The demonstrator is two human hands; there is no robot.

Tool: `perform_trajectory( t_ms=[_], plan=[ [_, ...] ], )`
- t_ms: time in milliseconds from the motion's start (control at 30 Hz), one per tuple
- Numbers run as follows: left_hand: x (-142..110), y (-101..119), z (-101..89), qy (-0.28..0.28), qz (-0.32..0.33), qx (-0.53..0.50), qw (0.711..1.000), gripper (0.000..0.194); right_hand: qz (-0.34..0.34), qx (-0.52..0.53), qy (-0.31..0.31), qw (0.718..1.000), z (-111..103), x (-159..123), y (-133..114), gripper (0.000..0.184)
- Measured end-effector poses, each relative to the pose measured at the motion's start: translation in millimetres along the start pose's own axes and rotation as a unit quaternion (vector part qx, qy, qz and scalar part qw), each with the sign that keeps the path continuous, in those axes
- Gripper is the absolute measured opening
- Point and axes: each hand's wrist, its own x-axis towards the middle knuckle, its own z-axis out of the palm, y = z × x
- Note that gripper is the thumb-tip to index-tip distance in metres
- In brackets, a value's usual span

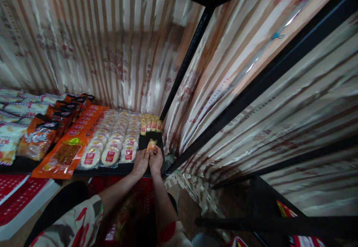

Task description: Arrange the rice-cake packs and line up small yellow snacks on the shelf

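From the head camera I'm looking down at a low black shelf (145,142) backed by a striped, glossy curtain (112,45). Both hands meet at the shelf's right front corner. My left hand (140,163) and right hand (156,160) are side by side, touching, and together they pinch one small yellow snack packet (151,144) at its near end, fingers closed on it from either side. The packet lies on bare shelf, or just over it; the view is too small and dim to say whether it has touched down.

It sits in line with a short row of the same small yellow packets (151,123) standing against the curtain at the back, well apart from it, so it appears held to match that column. Just left of it run three neat columns of round white rice crackers (112,142) in clear wrap with red labels, laid front to back so the labels face up. Further left lie a long orange packet of spicy sticks (65,153) and darker orange snack bags (39,138), overlapped like shingles.

Below the shelf edge, between my forearms, a red basket (140,198) sits close under the hands, within easy reach. A black upright (187,56) frames the shelf corner.
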Motion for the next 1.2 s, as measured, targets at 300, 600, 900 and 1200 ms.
perform_trajectory(
  t_ms=[300,600,900,1200],
  plan=[
    [15.7,-0.8,5.8,0.004,0.007,0.003,1.0,0.038,-0.008,-0.019,0.013,1.0,9.2,11.9,0.9,0.033],
    [33.7,1.9,6.7,-0.007,0.002,-0.018,1.0,0.04,-0.018,-0.036,0.03,0.999,21.9,30.2,-0.9,0.038],
    [50.6,3.9,9.8,-0.018,-0.005,-0.033,0.999,0.041,-0.02,-0.007,0.027,0.999,34.6,52.2,5.8,0.045],
    [62.8,0.8,16.9,-0.022,-0.024,-0.039,0.999,0.047,-0.014,-0.006,0.033,0.999,45.0,72.2,7.9,0.05]
  ],
)
